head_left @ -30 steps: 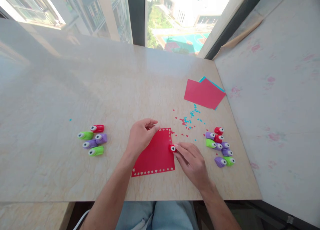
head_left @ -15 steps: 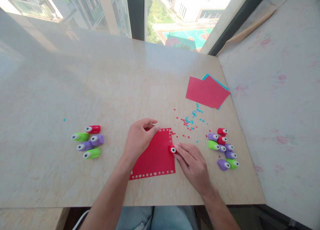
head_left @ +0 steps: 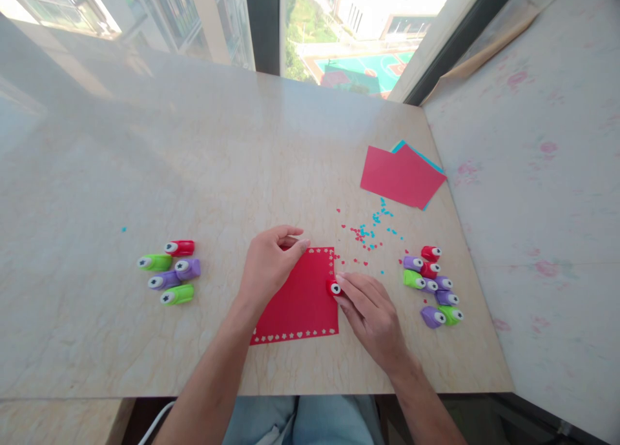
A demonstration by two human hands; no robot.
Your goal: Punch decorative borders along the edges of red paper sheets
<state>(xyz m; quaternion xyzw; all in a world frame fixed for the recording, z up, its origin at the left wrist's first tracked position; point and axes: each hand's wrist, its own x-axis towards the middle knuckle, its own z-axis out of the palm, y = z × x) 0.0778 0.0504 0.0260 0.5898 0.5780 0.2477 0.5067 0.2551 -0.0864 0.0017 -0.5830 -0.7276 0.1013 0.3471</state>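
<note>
Your right hand (head_left: pixel 372 317) holds a small red punch (head_left: pixel 334 287) between thumb and fingers, at the right edge of the red sheet (head_left: pixel 305 296). Your left hand (head_left: pixel 269 261) is partly curled, thumb at the sheet's far edge; whether it pinches the paper cannot be told. The sheet lies flat before you, small cut-outs (head_left: pixel 299 334) lining its near edge.

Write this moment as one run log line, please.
left hand: on red sheet | right hand: holds red punch at sheet's right edge | sheet: holes along top, bottom
</note>
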